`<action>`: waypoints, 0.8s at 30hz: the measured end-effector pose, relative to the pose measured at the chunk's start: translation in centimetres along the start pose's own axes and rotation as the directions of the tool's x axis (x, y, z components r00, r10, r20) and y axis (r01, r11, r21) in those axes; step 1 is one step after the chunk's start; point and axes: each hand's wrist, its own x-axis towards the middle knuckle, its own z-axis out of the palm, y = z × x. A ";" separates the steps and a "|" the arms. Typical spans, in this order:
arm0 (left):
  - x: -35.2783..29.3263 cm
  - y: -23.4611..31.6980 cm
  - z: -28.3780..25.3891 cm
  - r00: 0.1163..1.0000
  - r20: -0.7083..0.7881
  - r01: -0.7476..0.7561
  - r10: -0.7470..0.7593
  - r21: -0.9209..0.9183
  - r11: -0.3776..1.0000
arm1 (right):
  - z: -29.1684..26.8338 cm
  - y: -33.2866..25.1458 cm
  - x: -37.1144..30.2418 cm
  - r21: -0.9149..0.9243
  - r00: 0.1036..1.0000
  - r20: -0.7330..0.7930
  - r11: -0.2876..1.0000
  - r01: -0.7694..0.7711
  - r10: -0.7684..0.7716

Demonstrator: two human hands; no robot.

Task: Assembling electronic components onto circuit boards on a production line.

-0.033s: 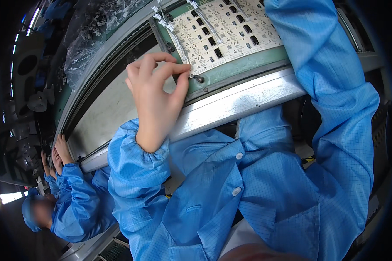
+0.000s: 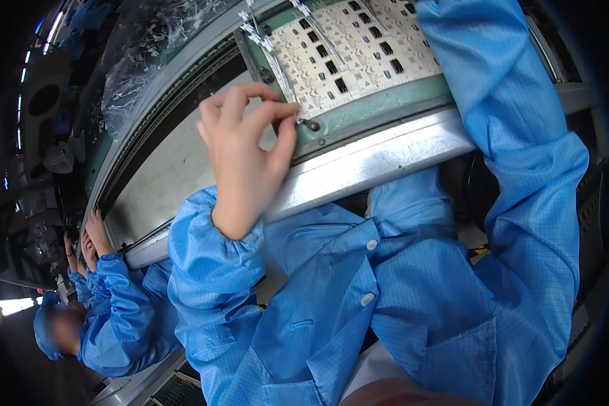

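Note:
My left hand (image 2: 245, 152) is at the near left corner of a white circuit board panel (image 2: 331, 96), thumb and forefinger pinched together. A thin white wire (image 2: 282, 76) runs down the panel's left edge and ends at these fingertips. At its far end hang small white connectors (image 2: 254, 32). Black parts sit in rows across the panel, and more white wires (image 2: 328, 46) lie over it. The panel rests in a green carrier (image 2: 379, 99); a dark knob-like clamp (image 2: 310, 124) is just beside my fingertips. Only my right sleeve shows, reaching past the top edge; that hand is out of sight.
A metal rail (image 2: 386, 152) runs along the near side of the carrier. To the left lie a pale flat surface (image 2: 172, 159) within the frame and a clear plastic bag (image 2: 142, 74) of white wired parts. A co-worker in blue (image 2: 125, 318) works at the far left.

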 end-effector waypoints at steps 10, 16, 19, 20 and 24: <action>-0.7 0.6 -2.8 0.980 0.195 -0.040 0.030 0.047 0.998 | -4.3 -2.5 -9.3 0.227 0.977 0.043 0.950 -0.215 0.211; 11.9 -5.4 -0.6 0.997 -0.039 -0.066 0.060 -0.177 0.982 | -3.1 -0.9 -12.9 -0.165 0.994 0.058 0.982 -0.087 0.097; 17.0 -7.0 4.7 0.983 -0.047 0.185 -0.179 0.281 0.942 | -1.2 -0.6 -14.0 -0.190 0.997 0.075 0.981 0.040 -0.026; 17.5 -6.7 5.9 0.982 -0.096 0.188 -0.163 0.405 0.895 | -0.7 0.1 -14.8 -0.199 0.997 0.059 0.978 0.063 -0.053; 16.8 -6.3 11.1 0.960 -0.273 0.103 0.061 0.548 0.830 | 0.0 1.9 -18.7 -0.236 0.994 0.104 0.972 -0.004 0.029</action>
